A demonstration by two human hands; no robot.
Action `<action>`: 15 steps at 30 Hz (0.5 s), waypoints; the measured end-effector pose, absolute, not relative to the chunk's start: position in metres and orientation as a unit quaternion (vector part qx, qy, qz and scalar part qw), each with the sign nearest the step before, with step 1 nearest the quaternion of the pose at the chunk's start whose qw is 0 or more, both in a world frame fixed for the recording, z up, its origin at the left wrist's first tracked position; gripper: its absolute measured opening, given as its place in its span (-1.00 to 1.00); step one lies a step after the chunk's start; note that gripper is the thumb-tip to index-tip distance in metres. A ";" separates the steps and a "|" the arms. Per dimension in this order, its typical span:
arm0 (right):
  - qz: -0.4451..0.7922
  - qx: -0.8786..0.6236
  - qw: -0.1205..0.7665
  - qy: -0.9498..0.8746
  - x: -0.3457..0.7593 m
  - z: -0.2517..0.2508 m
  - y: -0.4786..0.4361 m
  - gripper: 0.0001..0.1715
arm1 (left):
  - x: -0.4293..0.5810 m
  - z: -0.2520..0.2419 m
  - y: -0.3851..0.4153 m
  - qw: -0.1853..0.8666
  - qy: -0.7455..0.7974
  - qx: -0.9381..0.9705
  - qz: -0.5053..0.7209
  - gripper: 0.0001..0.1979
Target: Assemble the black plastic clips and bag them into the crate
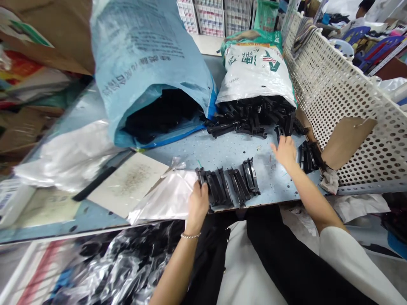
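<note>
My left hand (199, 201), with a chain bracelet at the wrist, is curled against the left end of a row of long black plastic parts (237, 186). Its fingers close on the end part, though their tips are partly hidden. Out to the right, my right hand (285, 152) has thumb and fingers apart, at the near end of a single black plastic part (280, 133) by the heap. That heap of similar parts (248, 118) spills from a white and green sack (257, 72). Beside my left hand lies a clear plastic bag (171, 197).
A large blue sack (152, 55) with dark contents lies open at the back left. Along the right stands a white perforated panel (346, 97), with more black parts (308, 156) at its foot. A pale board (127, 178) lies left. Someone sits far back right.
</note>
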State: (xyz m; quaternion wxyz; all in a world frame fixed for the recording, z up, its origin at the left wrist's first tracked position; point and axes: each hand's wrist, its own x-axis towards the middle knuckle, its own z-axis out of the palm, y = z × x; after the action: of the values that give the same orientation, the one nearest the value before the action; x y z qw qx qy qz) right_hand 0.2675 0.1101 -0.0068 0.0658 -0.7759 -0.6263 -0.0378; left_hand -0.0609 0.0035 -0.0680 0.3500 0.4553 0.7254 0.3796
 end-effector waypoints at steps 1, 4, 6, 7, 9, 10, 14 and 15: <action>-0.036 -0.800 0.045 -0.597 0.283 -0.009 0.121 -0.43 | -0.058 -0.074 0.004 0.327 0.721 0.484 0.373 -0.65; 0.011 -0.818 0.075 -0.569 0.308 -0.014 0.135 -0.47 | -0.045 -0.083 0.005 0.260 0.696 0.554 0.377 -0.50; 0.030 -0.805 0.128 -0.579 0.303 -0.013 0.126 -0.50 | -0.036 -0.079 0.004 0.223 0.687 0.576 0.382 -0.46; 0.032 -0.795 0.147 -0.587 0.294 -0.011 0.116 -0.49 | -0.031 -0.074 0.003 0.214 0.679 0.584 0.391 -0.46; 0.033 -0.764 0.173 -0.621 0.265 -0.007 0.087 -0.45 | -0.019 -0.059 0.002 0.243 0.640 0.593 0.424 -0.45; 0.036 -0.740 0.189 -0.644 0.247 -0.004 0.070 -0.43 | -0.012 -0.051 0.002 0.292 0.604 0.590 0.450 -0.42; 0.089 -0.473 0.281 -0.831 0.183 0.008 0.008 -0.45 | 0.016 -0.020 0.005 0.551 0.453 0.461 0.528 -0.30; 0.123 -0.399 0.288 -0.862 0.176 0.012 0.001 -0.45 | 0.019 -0.014 0.004 0.587 0.441 0.428 0.527 -0.31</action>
State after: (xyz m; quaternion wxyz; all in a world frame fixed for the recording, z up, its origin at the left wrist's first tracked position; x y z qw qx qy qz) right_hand 0.1763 0.0013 0.0120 0.2878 -0.3989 -0.8620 0.1226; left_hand 0.0193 0.0045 -0.0144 0.5869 0.4281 0.4413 0.5269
